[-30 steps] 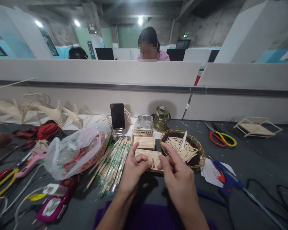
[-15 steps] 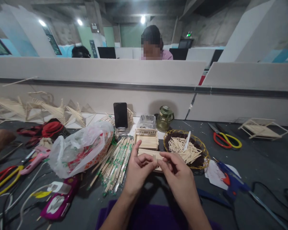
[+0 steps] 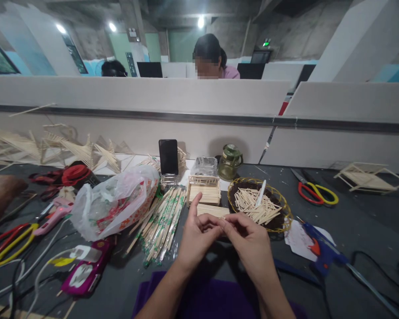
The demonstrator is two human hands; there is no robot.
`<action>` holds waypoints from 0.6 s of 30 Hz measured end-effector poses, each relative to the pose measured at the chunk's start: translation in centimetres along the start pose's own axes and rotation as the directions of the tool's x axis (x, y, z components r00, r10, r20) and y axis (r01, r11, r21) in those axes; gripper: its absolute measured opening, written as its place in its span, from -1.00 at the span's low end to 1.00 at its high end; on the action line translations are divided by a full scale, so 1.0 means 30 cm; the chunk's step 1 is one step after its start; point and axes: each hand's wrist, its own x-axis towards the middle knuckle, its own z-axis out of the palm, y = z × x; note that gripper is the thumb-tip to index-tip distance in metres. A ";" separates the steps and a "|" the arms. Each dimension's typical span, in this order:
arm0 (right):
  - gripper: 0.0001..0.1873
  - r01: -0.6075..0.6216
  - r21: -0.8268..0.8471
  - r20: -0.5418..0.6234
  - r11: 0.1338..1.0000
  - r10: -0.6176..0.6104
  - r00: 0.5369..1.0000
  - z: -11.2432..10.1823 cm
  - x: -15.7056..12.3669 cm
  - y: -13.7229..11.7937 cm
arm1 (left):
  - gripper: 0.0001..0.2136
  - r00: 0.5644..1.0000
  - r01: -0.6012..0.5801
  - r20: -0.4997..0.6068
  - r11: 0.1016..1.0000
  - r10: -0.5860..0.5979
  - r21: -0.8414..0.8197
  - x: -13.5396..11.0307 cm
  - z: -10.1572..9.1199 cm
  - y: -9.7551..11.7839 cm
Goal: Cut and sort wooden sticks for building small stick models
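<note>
My left hand [image 3: 197, 239] and my right hand [image 3: 249, 241] meet fingertip to fingertip over the dark table, pinching a small wooden stick between them. Right behind the fingers lies a flat panel of glued sticks [image 3: 212, 210]. Farther back stands a small stick-built box frame [image 3: 204, 189]. A round wire basket [image 3: 279, 208] to the right holds several cut sticks [image 3: 251, 206] and a white tool. A bundle of wrapped bamboo sticks [image 3: 161, 221] lies to the left of my left hand.
A clear plastic bag [image 3: 115, 201], pink glue gun [image 3: 51, 212], magenta device [image 3: 84, 274] and cables crowd the left. A blue glue gun [image 3: 321, 250], scissors [image 3: 315, 190] and stick frame [image 3: 369, 175] sit right. Phone [image 3: 168, 156] and green jar [image 3: 229, 160] stand by the partition; people sit behind it.
My right hand has drawn in from above the basket to meet the left; both now pinch a small stick in front of the panel. The view shifted slightly.
</note>
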 end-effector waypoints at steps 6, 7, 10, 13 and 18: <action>-0.68 -0.174 0.336 0.010 0.926 0.181 0.983 0.021 0.021 0.007 | 0.08 0.998 0.058 0.017 0.998 -0.058 -0.023 0.001 -0.001 0.004; -0.69 -0.184 0.369 0.024 0.911 0.189 0.982 0.022 0.023 0.009 | 0.07 0.998 0.059 0.009 0.998 -0.058 -0.015 0.001 0.000 0.007; -0.68 -0.212 0.433 0.069 0.876 0.203 0.977 0.013 0.022 0.016 | 0.05 0.998 0.066 -0.020 0.998 -0.066 -0.014 0.001 0.000 0.017; -0.64 -0.217 0.400 0.066 0.890 0.209 0.976 -0.012 0.014 0.016 | 0.05 0.995 0.084 -0.046 0.996 -0.085 -0.024 0.003 -0.001 0.026; -0.70 -0.198 0.276 0.151 0.940 0.161 0.975 -0.024 0.001 0.008 | 0.06 0.996 0.087 -0.015 0.996 -0.088 -0.029 -0.004 0.006 0.030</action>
